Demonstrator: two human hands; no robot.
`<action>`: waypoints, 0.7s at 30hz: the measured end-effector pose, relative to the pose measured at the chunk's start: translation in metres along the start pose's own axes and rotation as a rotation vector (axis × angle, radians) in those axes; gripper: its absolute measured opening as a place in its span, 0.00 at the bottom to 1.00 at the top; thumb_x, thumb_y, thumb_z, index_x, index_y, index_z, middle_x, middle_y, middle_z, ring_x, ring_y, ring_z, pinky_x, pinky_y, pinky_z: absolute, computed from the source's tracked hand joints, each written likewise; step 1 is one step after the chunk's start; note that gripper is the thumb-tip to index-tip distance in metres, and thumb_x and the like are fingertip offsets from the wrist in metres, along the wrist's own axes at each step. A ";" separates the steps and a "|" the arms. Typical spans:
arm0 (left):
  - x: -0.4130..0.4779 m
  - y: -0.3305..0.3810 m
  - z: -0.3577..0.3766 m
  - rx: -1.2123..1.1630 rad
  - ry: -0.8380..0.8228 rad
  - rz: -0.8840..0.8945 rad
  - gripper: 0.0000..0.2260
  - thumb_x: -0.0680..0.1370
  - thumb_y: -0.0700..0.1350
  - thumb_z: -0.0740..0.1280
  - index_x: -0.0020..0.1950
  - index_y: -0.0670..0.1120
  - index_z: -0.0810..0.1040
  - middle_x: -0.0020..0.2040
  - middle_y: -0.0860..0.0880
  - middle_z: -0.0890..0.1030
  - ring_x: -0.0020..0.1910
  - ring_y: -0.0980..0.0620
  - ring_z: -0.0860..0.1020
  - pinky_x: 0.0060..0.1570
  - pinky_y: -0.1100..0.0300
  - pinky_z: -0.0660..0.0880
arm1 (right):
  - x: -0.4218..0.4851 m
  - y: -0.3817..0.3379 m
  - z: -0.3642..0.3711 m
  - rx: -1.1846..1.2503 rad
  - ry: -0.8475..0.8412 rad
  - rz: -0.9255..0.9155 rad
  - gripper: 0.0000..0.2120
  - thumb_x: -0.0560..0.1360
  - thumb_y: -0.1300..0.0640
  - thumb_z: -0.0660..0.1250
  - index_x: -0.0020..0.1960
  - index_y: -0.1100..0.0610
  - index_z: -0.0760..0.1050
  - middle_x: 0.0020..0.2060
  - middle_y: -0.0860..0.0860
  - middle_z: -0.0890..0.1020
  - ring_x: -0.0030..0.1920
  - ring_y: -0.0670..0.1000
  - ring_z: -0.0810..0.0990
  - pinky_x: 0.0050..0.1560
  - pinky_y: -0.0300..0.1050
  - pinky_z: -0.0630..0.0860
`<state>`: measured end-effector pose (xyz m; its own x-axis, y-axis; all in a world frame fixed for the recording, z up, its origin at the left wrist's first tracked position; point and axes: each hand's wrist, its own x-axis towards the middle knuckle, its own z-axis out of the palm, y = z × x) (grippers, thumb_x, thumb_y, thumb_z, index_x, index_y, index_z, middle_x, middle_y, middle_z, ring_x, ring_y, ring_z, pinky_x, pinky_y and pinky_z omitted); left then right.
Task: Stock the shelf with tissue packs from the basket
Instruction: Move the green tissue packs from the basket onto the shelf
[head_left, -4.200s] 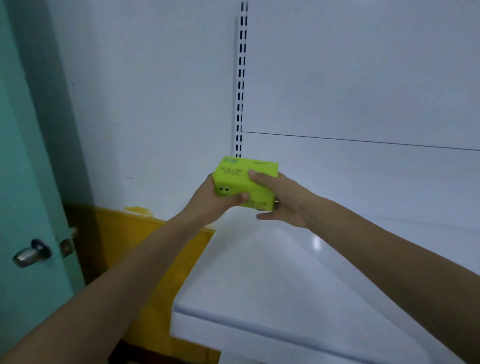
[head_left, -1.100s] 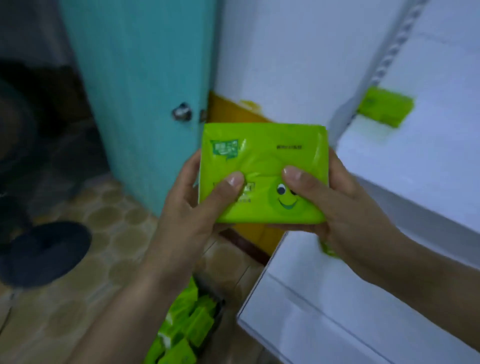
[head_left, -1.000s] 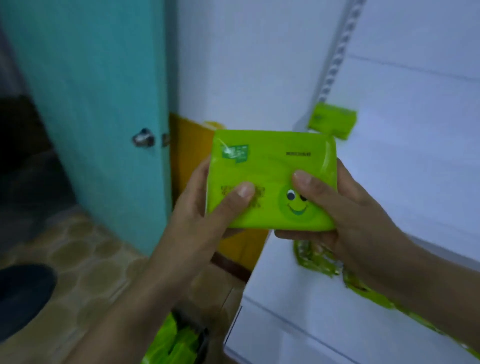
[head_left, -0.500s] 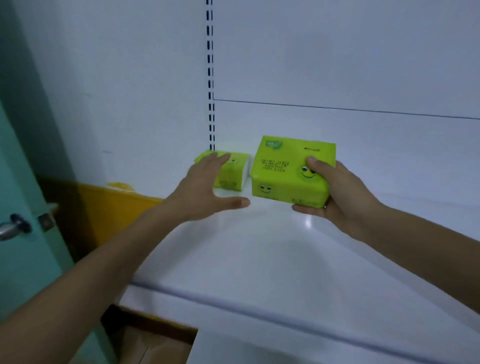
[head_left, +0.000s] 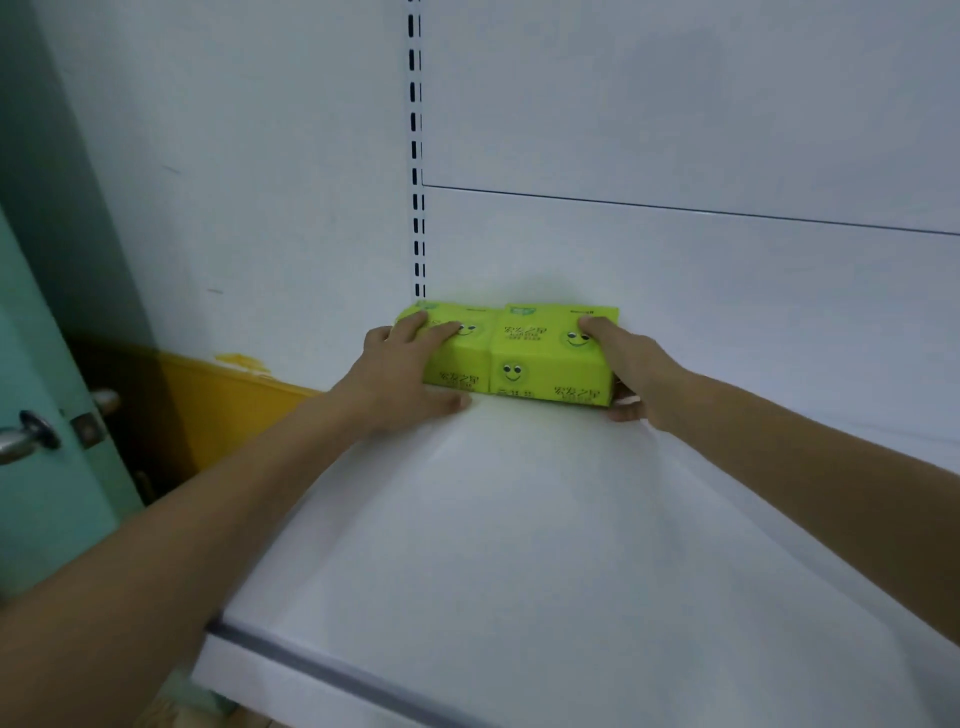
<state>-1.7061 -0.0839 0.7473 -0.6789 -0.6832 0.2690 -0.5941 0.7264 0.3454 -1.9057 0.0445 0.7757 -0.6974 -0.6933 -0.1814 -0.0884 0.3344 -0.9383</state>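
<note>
The left hand (head_left: 410, 374) steadies the first pack (head_left: 460, 358), fingers flat; the right hand (head_left: 634, 371) grips the second pack (head_left: 545, 364), best slid flush against it, edges aligned.

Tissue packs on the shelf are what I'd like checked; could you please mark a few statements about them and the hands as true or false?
1. The left pack and right pack stand side by side, touching, at the back of the shelf. True.
2. The left hand lies on the left pack. True.
3. The right hand holds its pack in the air. False: the right pack stands on the shelf, gripped at its right end.
4. One pack is stacked on the other. False: both stand directly on the shelf.
</note>
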 end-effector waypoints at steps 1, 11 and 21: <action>0.000 -0.001 0.002 0.007 -0.012 -0.004 0.40 0.70 0.61 0.70 0.76 0.58 0.53 0.78 0.48 0.50 0.75 0.40 0.48 0.73 0.50 0.50 | 0.002 0.000 -0.004 -0.101 0.040 -0.019 0.21 0.75 0.39 0.62 0.53 0.57 0.71 0.39 0.52 0.75 0.36 0.51 0.74 0.31 0.40 0.67; -0.040 -0.008 -0.033 -0.051 0.129 0.003 0.42 0.74 0.57 0.67 0.78 0.51 0.44 0.78 0.50 0.41 0.77 0.45 0.41 0.74 0.42 0.46 | -0.048 -0.028 0.022 -0.302 0.444 -0.653 0.23 0.72 0.39 0.66 0.58 0.55 0.69 0.53 0.51 0.74 0.48 0.48 0.72 0.50 0.46 0.70; -0.272 -0.154 -0.108 -0.192 0.317 -0.306 0.31 0.76 0.54 0.66 0.75 0.46 0.60 0.74 0.48 0.65 0.72 0.51 0.65 0.68 0.59 0.61 | -0.238 -0.058 0.274 -0.371 -0.424 -0.961 0.17 0.75 0.47 0.67 0.59 0.54 0.72 0.46 0.45 0.76 0.47 0.43 0.75 0.48 0.36 0.72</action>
<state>-1.3831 -0.0179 0.7181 -0.3024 -0.8742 0.3798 -0.6357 0.4819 0.6031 -1.5397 0.0153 0.7928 0.0683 -0.9045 0.4210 -0.7174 -0.3378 -0.6093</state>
